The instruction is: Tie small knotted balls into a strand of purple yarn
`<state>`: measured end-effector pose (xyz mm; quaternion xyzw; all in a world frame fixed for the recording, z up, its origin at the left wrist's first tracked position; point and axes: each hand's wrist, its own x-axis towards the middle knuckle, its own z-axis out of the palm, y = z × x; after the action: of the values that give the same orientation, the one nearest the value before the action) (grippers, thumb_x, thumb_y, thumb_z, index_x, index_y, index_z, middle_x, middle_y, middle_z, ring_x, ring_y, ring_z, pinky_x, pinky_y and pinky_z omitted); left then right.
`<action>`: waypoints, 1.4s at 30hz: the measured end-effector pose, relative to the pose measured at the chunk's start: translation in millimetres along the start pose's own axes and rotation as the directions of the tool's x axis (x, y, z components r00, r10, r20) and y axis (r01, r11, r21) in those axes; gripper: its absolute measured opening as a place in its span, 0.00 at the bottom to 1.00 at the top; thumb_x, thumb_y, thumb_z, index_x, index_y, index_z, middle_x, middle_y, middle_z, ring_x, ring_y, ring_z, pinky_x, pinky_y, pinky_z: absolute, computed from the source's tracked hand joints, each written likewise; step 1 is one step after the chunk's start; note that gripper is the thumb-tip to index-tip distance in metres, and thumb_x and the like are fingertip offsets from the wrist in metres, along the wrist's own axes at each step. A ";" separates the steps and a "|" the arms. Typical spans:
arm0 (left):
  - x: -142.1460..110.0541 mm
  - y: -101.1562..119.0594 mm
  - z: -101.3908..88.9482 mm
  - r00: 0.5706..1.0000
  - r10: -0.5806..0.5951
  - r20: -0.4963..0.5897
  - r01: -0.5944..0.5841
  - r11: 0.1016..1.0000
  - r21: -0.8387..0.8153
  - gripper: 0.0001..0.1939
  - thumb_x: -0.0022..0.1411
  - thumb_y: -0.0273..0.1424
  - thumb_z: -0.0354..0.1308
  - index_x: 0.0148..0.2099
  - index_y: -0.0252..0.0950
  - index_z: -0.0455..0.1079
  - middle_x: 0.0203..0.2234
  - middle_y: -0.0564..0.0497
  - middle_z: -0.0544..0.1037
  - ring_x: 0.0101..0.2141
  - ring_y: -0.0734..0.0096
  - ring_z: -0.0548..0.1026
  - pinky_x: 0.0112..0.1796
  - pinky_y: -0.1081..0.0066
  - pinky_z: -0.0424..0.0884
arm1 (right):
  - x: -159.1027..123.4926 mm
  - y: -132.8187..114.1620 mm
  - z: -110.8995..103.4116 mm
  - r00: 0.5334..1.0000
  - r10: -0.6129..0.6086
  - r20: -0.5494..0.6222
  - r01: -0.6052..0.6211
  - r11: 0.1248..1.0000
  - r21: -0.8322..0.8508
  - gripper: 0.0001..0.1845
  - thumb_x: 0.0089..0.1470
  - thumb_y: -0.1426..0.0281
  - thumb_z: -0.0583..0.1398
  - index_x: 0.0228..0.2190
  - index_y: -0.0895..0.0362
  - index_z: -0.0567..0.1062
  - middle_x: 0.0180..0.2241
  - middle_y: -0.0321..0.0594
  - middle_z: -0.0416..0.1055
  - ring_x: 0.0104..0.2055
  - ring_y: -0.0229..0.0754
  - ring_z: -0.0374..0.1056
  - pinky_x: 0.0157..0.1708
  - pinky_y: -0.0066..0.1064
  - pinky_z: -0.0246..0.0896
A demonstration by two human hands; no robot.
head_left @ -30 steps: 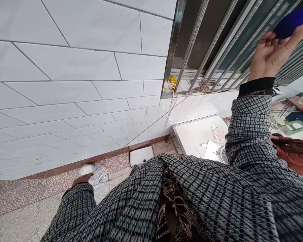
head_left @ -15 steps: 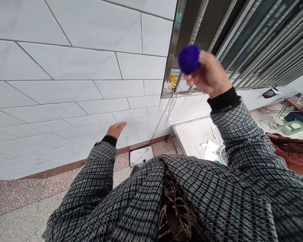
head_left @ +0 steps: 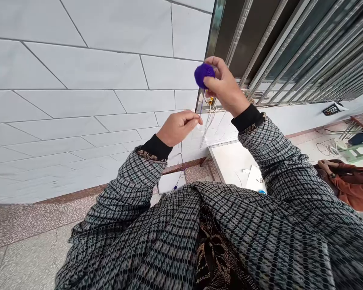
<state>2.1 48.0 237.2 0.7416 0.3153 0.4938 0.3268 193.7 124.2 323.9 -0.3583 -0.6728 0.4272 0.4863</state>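
Note:
Up in front of the window bars, my right hand (head_left: 227, 89) is closed around a dark purple ball of yarn (head_left: 202, 75), with the thumb across its near side. A thin purple strand (head_left: 202, 102) drops from the ball to my left hand (head_left: 178, 126). That hand pinches the strand between thumb and forefinger, below and to the left of the ball. Behind the hands, pale cords (head_left: 210, 121) hang from the window's lower corner beside a small yellow item (head_left: 211, 100).
White wall tiles (head_left: 99, 68) fill the left, metal window bars (head_left: 268, 32) the upper right. Below stand a white table (head_left: 230, 159) with papers and a white box-like thing (head_left: 169, 182) on the floor. A person in orange-brown clothes (head_left: 357, 185) sits at right.
My left hand has risen to the right and now pinches the yarn strand. My right hand has brought the ball leftward and slightly down, nearer to it.

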 end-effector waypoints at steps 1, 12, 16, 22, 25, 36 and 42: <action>-0.9 5.1 -5.2 0.998 0.025 0.051 -0.027 0.999 0.039 0.09 0.70 0.28 0.60 0.37 0.32 0.79 0.26 0.53 0.74 0.29 0.73 0.71 0.39 0.69 0.70 | -1.5 3.7 -1.2 1.000 -0.020 0.008 0.021 0.993 -0.115 0.24 0.48 0.77 0.68 0.45 0.52 0.69 0.38 0.33 0.69 0.35 0.38 0.63 0.25 0.25 0.63; 3.9 -36.3 -48.0 0.974 -0.177 0.144 0.199 0.968 -0.154 0.12 0.67 0.34 0.63 0.32 0.33 0.73 0.24 0.53 0.70 0.22 0.79 0.63 0.28 0.74 0.64 | -35.5 -5.0 7.0 0.877 -0.160 0.453 -0.059 0.900 0.431 0.28 0.55 0.55 0.75 0.46 0.53 0.69 0.37 0.35 0.71 0.32 0.34 0.69 0.32 0.26 0.72; 1.7 -22.7 -25.7 0.930 -0.147 0.338 0.215 0.961 -0.175 0.14 0.65 0.36 0.66 0.30 0.33 0.75 0.21 0.54 0.68 0.22 0.79 0.64 0.27 0.76 0.61 | -14.7 -15.3 19.5 0.987 -0.161 -0.004 0.154 0.936 0.317 0.23 0.52 0.67 0.71 0.46 0.52 0.69 0.40 0.34 0.71 0.31 0.34 0.66 0.27 0.25 0.71; -0.5 -15.5 -46.7 0.967 -0.151 0.205 0.211 0.926 -0.313 0.15 0.63 0.37 0.71 0.30 0.32 0.76 0.20 0.54 0.68 0.21 0.79 0.64 0.26 0.76 0.62 | -21.2 12.5 -1.6 0.635 0.156 0.757 -0.082 0.987 -0.135 0.24 0.47 0.63 0.78 0.41 0.54 0.75 0.35 0.37 0.75 0.39 0.41 0.72 0.33 0.29 0.72; -4.5 -34.2 -52.9 0.969 -0.190 0.157 0.239 0.877 -0.418 0.20 0.59 0.42 0.76 0.30 0.32 0.75 0.20 0.54 0.69 0.22 0.78 0.66 0.28 0.73 0.67 | -28.0 15.6 -12.3 0.662 0.062 0.747 -0.105 0.994 0.010 0.35 0.47 0.47 0.77 0.47 0.54 0.74 0.38 0.38 0.75 0.36 0.40 0.72 0.34 0.30 0.71; -121.3 -150.5 -38.1 0.686 -0.713 0.146 0.619 0.466 -0.632 0.24 0.40 0.39 0.86 0.26 0.32 0.74 0.17 0.55 0.68 0.20 0.78 0.62 0.33 0.64 0.77 | -4.1 -9.4 -95.5 0.984 -0.150 -0.099 0.180 0.816 0.550 0.28 0.41 0.53 0.76 0.42 0.48 0.77 0.45 0.37 0.79 0.37 0.41 0.57 0.37 0.29 0.65; -218.8 -172.2 -49.1 0.495 -0.869 0.004 0.688 0.389 -0.613 0.21 0.40 0.32 0.84 0.28 0.31 0.75 0.19 0.56 0.69 0.21 0.81 0.60 0.26 0.73 0.68 | -13.1 -20.7 -138.3 0.952 -0.097 -0.291 0.210 0.897 0.389 0.18 0.41 0.57 0.76 0.32 0.43 0.76 0.41 0.31 0.81 0.42 0.48 0.65 0.39 0.34 0.69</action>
<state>-137.5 -15.3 -0.4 0.2851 0.5246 0.4562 0.6599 328.7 135.8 360.9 -0.2458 -0.5219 0.4687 0.6689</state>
